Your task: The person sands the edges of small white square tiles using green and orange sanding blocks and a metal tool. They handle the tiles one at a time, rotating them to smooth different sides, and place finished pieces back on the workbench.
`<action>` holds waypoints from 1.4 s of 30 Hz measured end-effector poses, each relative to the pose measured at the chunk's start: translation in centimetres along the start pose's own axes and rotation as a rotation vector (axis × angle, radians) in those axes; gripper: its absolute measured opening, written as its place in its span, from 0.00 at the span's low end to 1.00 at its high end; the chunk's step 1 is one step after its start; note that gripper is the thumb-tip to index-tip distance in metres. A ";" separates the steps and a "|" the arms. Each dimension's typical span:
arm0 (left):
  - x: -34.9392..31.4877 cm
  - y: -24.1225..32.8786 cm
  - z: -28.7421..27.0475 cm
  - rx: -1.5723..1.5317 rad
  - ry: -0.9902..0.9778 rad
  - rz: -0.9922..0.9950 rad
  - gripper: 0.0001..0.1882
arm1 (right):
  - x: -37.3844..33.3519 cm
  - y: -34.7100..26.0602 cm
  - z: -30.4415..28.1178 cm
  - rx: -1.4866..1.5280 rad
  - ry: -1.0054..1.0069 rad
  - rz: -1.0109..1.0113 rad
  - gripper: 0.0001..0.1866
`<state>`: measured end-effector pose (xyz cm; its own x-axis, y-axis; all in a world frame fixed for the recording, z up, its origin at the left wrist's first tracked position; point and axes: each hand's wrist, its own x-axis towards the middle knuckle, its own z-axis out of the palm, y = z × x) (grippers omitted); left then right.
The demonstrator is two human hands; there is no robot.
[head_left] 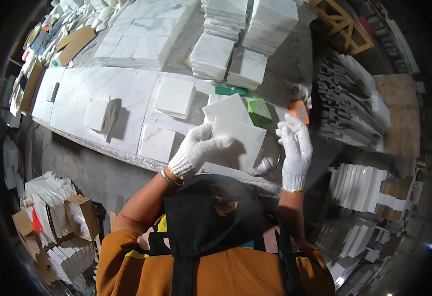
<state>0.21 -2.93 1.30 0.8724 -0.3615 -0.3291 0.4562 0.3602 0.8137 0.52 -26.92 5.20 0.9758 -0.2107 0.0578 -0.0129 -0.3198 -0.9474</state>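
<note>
A square white marble tile (243,140) is tilted up at the near edge of the workbench, its left side gripped by my left hand (194,149) in a white knit glove. To the tile's right, my right hand (296,155), gloved the same way, is raised with its fingers bent together; anything in them is too small to tell. Behind the held tile lies another white tile (229,107). A green block (259,112) is to the right of that one, and an orange block (299,112) sits just beyond my right fingertips. A round metallic dish (269,164) is partly hidden by the held tile.
Left of my left hand are a small tile stack (173,96), a single tile (157,142) and tiles standing on edge (97,114). A long green block (231,91) lies before tall tile stacks (211,55). Cartons (81,217) stand lower left; stone strips (356,185) are at right.
</note>
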 end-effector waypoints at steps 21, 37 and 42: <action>0.3 -0.7 -0.1 -0.114 -0.022 -0.045 0.21 | 1.9 -0.9 1.9 0.136 -0.114 0.014 0.23; 0.0 -0.4 -0.1 -0.079 -0.038 -0.014 0.19 | -0.6 -0.3 1.6 -0.036 -0.087 0.142 0.20; 0.8 -1.2 -0.4 -0.231 -0.041 -0.028 0.18 | -1.6 1.0 1.2 0.023 -0.110 0.074 0.19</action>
<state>0.36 -3.35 -0.12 0.8532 -0.4068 -0.3264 0.5121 0.5349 0.6721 -0.81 -25.81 3.76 0.9904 -0.1299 -0.0467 -0.0825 -0.2857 -0.9548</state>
